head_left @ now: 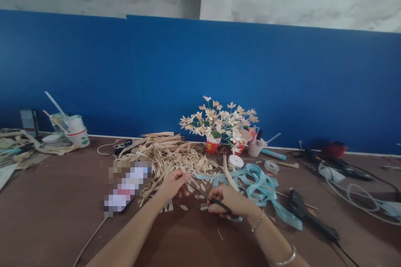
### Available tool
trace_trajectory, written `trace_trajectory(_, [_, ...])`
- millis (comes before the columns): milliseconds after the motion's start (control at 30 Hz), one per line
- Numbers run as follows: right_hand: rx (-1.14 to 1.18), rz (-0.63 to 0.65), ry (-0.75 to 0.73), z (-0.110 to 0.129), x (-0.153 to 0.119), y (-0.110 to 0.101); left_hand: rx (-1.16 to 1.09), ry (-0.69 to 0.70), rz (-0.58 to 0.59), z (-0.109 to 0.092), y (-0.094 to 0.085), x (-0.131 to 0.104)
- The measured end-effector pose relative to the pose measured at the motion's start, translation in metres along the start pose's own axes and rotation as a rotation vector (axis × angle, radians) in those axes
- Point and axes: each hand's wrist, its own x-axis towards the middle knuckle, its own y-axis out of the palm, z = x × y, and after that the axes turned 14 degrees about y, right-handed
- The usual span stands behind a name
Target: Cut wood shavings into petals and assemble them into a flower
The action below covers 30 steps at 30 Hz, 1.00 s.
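— Where to pass?
— Low over the tabletop (pixel 175 244), nearer than the husk pile (pixel 166 152), across loose scraps (pixel 184 207).
— And left of the pile?
— Blocked close in by the phone (pixel 128 187) and a cable (pixel 90 240); open farther left.
— Right?
— Cluttered with looped blue ribbon (pixel 261 183), then the glue gun (pixel 310 216).
— Behind?
— Walled off by the blue panel (pixel 156 75); obstructed, back right, by potted flowers (pixel 214 123).
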Motion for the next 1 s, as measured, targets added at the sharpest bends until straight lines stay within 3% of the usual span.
trace_trajectory(467, [-0.041, -0.028, -0.005, -0.007, 0.007, 0.0, 0.035, -0.022, 0.033, 0.004, 0.003, 0.0])
trace_trajectory(667, [0.003, -0.009, -0.017, -0.011, 0.004, -0.009, 0.162, 0.065, -0.041, 0.007, -0.004, 0.004])
trace_trajectory(733, [0.013, -0.157, -0.036, -0.014, 0.005, -0.015, 0.247, 0.123, -0.094, 0.005, -0.009, 0.005])
trace_trajectory(900, [-0.311, -0.77, 0.013, -0.017, 0.011, -0.024, 0.628, 0.231, -0.178, -0.002, -0.02, 0.005])
trace_trajectory(1000, [-0.474, -0.897, 0.14, -0.019, 0.013, -0.023, 0.87, 0.161, -0.183, -0.001, -0.025, 0.007])
